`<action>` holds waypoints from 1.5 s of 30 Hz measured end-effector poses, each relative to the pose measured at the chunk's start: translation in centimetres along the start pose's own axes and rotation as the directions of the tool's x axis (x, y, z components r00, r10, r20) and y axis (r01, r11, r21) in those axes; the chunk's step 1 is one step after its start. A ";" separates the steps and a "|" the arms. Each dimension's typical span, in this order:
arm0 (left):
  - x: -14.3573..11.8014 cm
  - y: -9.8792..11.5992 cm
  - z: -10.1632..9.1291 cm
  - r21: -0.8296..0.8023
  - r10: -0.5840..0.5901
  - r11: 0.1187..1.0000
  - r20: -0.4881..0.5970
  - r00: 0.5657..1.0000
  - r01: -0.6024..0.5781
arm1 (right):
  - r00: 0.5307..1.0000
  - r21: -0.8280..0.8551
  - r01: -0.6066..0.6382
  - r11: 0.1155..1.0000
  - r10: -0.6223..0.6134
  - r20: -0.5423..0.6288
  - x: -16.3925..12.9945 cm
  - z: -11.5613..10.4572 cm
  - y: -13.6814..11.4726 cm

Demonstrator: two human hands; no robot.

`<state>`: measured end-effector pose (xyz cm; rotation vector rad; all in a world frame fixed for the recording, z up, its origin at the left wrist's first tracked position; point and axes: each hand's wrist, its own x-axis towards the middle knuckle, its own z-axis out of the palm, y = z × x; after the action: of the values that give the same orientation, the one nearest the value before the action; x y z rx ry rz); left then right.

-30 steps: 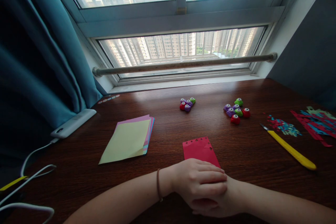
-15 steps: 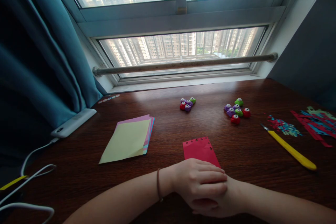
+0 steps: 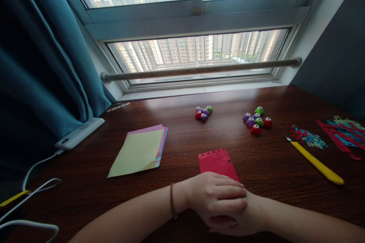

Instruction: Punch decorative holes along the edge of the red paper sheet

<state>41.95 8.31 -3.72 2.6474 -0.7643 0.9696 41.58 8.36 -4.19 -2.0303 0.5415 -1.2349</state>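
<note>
My left hand [image 3: 218,193], with a thin brown band on its wrist, lies across my right hand [image 3: 242,220] near the front of the desk. The left fingers are closed over the back of the right hand. Most of the right fingers are hidden underneath, so whether they hold anything does not show. A red sheet of paper [image 3: 215,165] with small punched shapes along its top and right edges lies just beyond; its lower part is covered by the hands. Off to the right is a yellow-handled craft knife [image 3: 318,164].
A stack of coloured paper [image 3: 139,148], pale yellow on top, lies left. Small eyed figures form one cluster [image 3: 203,113] at centre back and another [image 3: 256,121] further right. Paper bits [image 3: 309,136] and cut strips [image 3: 342,133] lie right. A white power strip [image 3: 81,133] sits by the curtain.
</note>
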 end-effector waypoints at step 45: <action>-0.1 -0.1 0.0 0.002 0.003 1.000 -0.003 1.000 -0.003 | 0.986 0.045 0.036 0.998 -0.029 -0.166 -0.4 0.9 0.4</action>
<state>41.91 8.40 -3.76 2.6472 -0.7666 0.9754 42.16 8.62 -5.02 -1.9152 0.5531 -1.4309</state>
